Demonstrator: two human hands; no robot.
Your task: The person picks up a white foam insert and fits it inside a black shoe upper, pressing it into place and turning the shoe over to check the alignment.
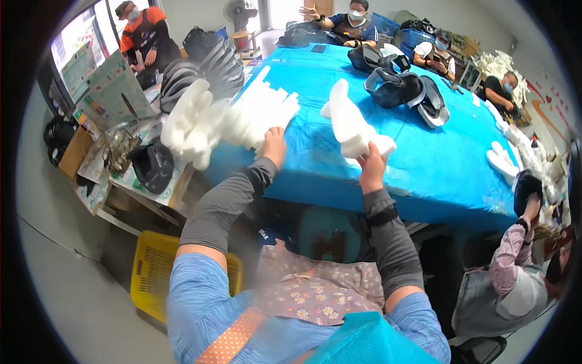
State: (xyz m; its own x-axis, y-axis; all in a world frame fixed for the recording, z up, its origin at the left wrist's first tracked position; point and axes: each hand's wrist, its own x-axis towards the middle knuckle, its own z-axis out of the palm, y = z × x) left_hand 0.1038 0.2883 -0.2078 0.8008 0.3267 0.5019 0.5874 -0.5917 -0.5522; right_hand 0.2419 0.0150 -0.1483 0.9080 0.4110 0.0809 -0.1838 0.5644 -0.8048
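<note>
My right hand point(373, 167) is closed on the lower end of a white, foam-like shaped piece point(351, 124), pinching it between thumb and fingers. The piece stands tilted up over the blue-covered table point(303, 185), with a narrow upper part and a wider base. To the left, a pile of similar white pieces point(242, 118) lies at the table's corner, with its ends fanned out. My left hand point(274, 145) has its fingers curled on the near right edge of this pile; its fingertips are partly hidden among the pieces. Both forearms wear grey sleeves.
Black caps point(394, 88) lie farther back on the table. Nested dark caps point(203, 79) and a single black cap point(151, 165) are on the left side table. A yellow crate point(151, 270) stands below left. Several people sit around; one point(509, 279) is close at right.
</note>
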